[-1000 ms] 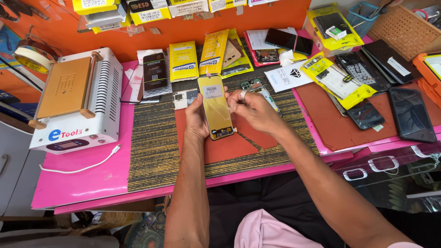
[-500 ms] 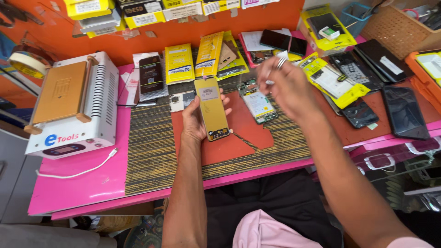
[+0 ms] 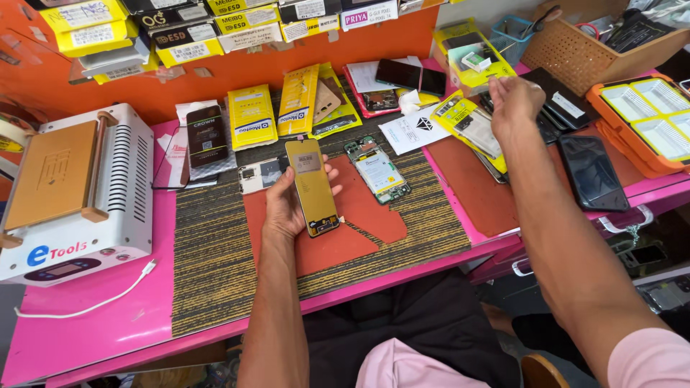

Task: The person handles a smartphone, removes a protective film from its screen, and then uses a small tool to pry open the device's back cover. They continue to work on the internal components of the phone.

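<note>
My left hand point(image 3: 287, 205) holds a gold-backed phone display panel point(image 3: 312, 185) upright over the striped work mat point(image 3: 215, 244). My right hand point(image 3: 512, 100) is raised far to the right, above yellow packets point(image 3: 467, 118) and dark phone screens point(image 3: 568, 108), its fingers pinched together; whether something small is between them is unclear. An opened phone body point(image 3: 379, 170) with its insides showing lies on the mat just right of the panel.
A white heating machine point(image 3: 72, 190) with a cable stands at left on the pink table point(image 3: 93, 323). Yellow packets point(image 3: 251, 115) lean on the orange back wall. An orange tray point(image 3: 650, 118), a woven basket point(image 3: 589, 50) and a dark phone point(image 3: 593, 172) sit at right.
My right hand left the panel and swung right and away, over the packets and screens. My left hand kept the panel almost still.
</note>
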